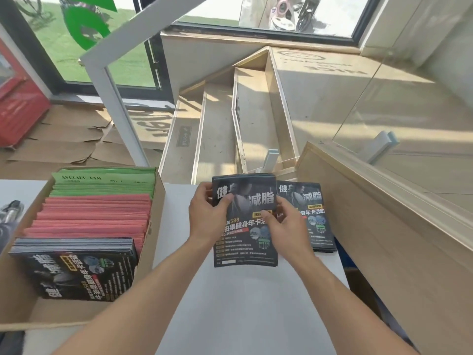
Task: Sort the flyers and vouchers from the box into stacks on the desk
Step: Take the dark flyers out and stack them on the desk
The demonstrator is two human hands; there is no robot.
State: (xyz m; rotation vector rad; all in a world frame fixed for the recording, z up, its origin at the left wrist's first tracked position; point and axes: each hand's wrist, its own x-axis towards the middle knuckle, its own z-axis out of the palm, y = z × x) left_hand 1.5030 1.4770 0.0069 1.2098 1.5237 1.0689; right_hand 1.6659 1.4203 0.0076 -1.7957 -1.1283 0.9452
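Note:
I hold a bundle of black gym flyers [244, 249] above the white desk [243, 308], its top part bent back. My left hand [208, 213] grips its left edge and my right hand [286, 224] grips its right edge. Just behind and to the right, a stack of the same black flyers [317, 226] lies on the desk. At the left stands an open cardboard box [156, 226] with green sheets [107, 184] at the back, red sheets [97, 216] in the middle and black flyers [82, 270] at the front.
A wooden counter wall [384, 239] with a glass panel borders the desk on the right. Wooden steps [217, 129] descend beyond the desk's far edge. A white slanted post [115, 106] rises behind the box, with flattened cardboard [64, 142] on the floor.

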